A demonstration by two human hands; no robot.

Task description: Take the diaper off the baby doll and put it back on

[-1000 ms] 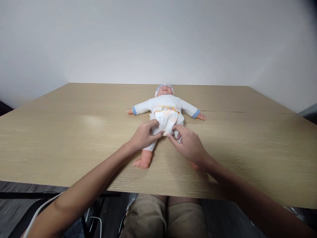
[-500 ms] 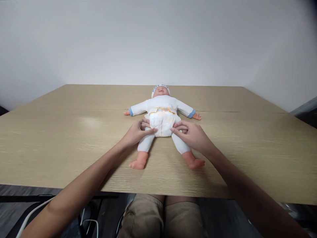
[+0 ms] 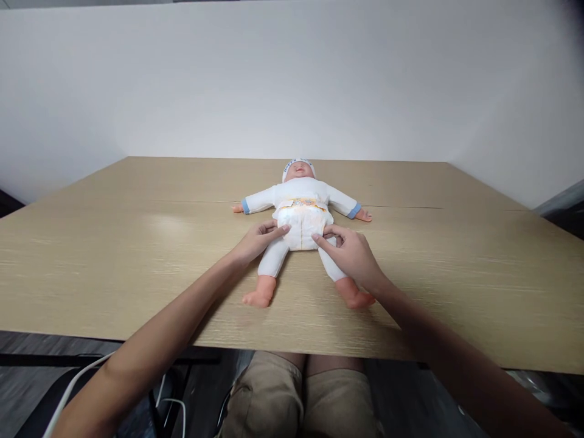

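A baby doll [image 3: 300, 193] in a white suit with blue cuffs and a white cap lies on its back on the wooden table [image 3: 137, 255], arms spread, bare feet toward me. It wears a white diaper [image 3: 302, 222] with a coloured waistband. My left hand [image 3: 259, 241] pinches the diaper's left leg edge with curled fingers. My right hand [image 3: 349, 254] pinches the right leg edge at the doll's thigh, fingers bent.
The light wood table reaches to a plain white wall. Its near edge runs just above my knees [image 3: 303, 398]. A white cable [image 3: 77, 380] hangs below the table at the lower left.
Both hands slid from the diaper's crotch outward to its leg edges and now sit slightly higher. The doll's right leg came into view as my right hand moved off it.
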